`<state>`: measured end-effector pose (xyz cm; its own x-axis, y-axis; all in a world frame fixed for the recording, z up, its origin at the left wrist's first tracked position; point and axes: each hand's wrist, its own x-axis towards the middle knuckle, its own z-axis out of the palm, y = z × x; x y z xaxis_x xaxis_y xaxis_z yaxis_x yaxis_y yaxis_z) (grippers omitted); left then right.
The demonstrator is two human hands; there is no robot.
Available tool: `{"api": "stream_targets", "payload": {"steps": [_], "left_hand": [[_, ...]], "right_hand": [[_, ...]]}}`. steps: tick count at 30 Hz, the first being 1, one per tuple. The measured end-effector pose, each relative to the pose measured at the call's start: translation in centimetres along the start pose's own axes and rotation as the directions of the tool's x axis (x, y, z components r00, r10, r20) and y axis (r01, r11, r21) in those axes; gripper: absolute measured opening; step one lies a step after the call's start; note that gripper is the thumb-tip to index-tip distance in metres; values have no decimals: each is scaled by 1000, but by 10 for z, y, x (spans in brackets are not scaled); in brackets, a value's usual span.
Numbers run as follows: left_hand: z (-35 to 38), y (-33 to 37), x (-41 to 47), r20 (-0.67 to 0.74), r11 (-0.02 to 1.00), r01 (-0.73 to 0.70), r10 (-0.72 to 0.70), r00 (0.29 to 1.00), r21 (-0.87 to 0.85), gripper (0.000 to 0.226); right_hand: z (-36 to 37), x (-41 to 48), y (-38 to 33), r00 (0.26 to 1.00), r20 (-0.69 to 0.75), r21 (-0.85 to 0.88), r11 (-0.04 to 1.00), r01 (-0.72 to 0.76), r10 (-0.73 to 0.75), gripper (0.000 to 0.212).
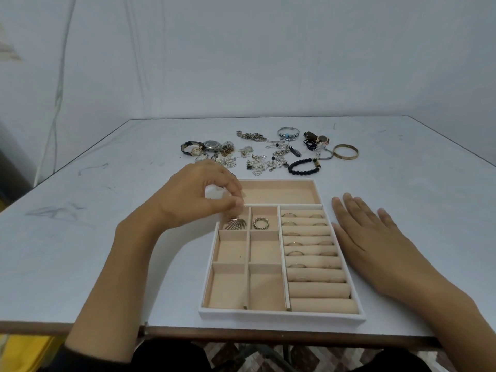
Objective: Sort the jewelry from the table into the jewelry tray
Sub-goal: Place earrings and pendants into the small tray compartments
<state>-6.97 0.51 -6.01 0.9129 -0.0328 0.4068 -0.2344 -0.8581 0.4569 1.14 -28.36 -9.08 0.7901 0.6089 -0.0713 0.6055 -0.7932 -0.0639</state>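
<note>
Head view of a grey-white table (88, 264) with a jewelry tray (281, 316) near its front edge, white-rimmed and lined in beige. The left hand (198, 194) is raised over the tray's far-left corner, its thumb and forefinger curled together in a pinch, with the other fingers bent above them. Directly beneath the pinch hangs a gold fan-shaped earring (235, 223), held by its upper end. The fan sits within the far-left small compartment, though whether it touches the lining cannot be told. The right hand (375, 237) lies flat, palm down, on the table just beside the tray's right rim, with its fingers straight and slightly spread, holding nothing. In the small compartment next to the earring lies a wide patterned ring (261, 223); the four nearer small compartments show only lining. The tray's right section is a column of padded rolls (319, 289), with several thin rings (288, 215) tucked into the slots between the farther rolls. A long compartment (279, 191) spans the tray's far end. Beyond the tray, loose pieces lie in a band across the table: watches (206, 146) at the left, a tangle of silver chains and charms (268, 157) in the middle, and a black bead bracelet (303, 167) close to the tray's far rim. Farther back is a silver bracelet with blue beads (287, 134), and a gold bangle (345, 152) lies at the right.
</note>
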Motion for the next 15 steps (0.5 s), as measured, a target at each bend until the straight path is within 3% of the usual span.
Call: {"api": "stream_targets", "payload": {"steps": [4,8,10,15], "left_hand": [[-1,-10,6,-59,995,98,-99,993,-23,24],[2,-21,26,-106,969,242,-236,966,42,16],[4,-21,39,-127,955,280,-268,955,93,9],[18,-14,74,-78,906,329,-320,944,267,7]], "right_hand": [[-1,-1,-1,1000,-6,9,1000,4,-4,112],[-3,-2,-3,1000,9,35,999,-20,20,70],[-4,-2,-4,999,16,42,998,-39,39,59],[-6,0,-5,999,24,28,999,-32,31,75]]}}
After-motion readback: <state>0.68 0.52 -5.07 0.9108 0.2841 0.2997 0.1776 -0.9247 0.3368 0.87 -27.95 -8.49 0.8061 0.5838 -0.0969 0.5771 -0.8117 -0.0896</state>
